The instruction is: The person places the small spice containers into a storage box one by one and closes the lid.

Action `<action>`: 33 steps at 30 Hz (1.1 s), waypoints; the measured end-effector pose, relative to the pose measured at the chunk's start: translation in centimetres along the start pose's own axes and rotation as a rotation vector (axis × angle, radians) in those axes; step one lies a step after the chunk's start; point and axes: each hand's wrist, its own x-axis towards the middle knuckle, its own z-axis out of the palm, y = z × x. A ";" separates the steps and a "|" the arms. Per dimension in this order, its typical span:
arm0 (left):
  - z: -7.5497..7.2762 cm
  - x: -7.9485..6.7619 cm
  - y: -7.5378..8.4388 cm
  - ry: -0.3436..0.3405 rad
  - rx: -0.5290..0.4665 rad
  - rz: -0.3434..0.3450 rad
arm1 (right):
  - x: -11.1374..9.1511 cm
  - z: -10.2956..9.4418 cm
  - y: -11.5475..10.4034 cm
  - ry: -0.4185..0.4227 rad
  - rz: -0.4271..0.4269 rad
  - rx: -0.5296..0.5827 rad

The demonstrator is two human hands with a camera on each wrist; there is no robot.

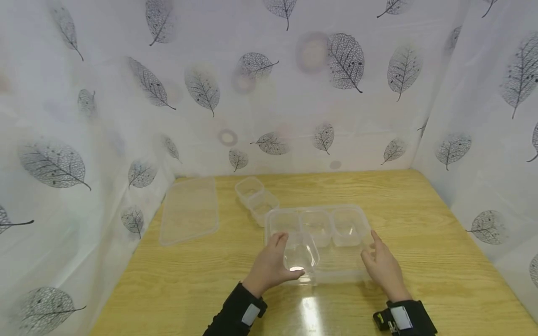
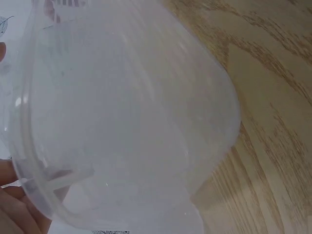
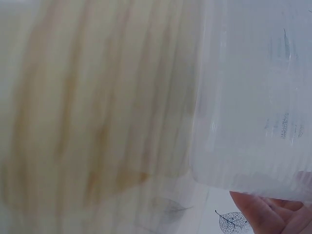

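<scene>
A large clear plastic box (image 1: pixel 341 276) lies on the table with small clear containers (image 1: pixel 316 224) in a row along its far side. My left hand (image 1: pixel 269 265) grips another small clear container (image 1: pixel 303 254) at the box's near left corner, thumb on its near side and fingers on its far side. In the left wrist view, the clear plastic (image 2: pixel 122 107) fills most of the picture, fingers (image 2: pixel 19 209) at its edge. My right hand (image 1: pixel 383 268) holds the box's right rim, index finger pointing away along it. The right wrist view shows part of that hand (image 3: pixel 270 214) under clear plastic (image 3: pixel 239 97).
Two more small clear containers (image 1: pixel 257 195) stand behind the box's left corner. A flat translucent lid (image 1: pixel 190 212) lies at the far left of the wooden table (image 1: pixel 420 219). White leaf-print curtains (image 1: pixel 286 102) enclose the back and sides.
</scene>
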 end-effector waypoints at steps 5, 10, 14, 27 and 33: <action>0.6 0.1 -0.3 -0.075 0.001 -0.035 | 0.0 0.1 0.0 0.010 -0.008 -0.005; 0.8 0.3 -0.5 -0.132 0.013 -0.060 | 0.0 0.1 0.0 0.012 -0.012 -0.011; 1.0 0.4 -0.6 -0.167 0.044 -0.051 | 0.0 0.1 -0.1 0.018 -0.015 -0.012; 0.9 0.6 -0.4 -0.321 0.152 -0.034 | -0.1 0.1 -0.3 0.011 -0.010 -0.020; 0.8 0.4 -0.3 -0.340 0.158 0.013 | -0.1 0.0 -0.3 0.006 0.000 -0.020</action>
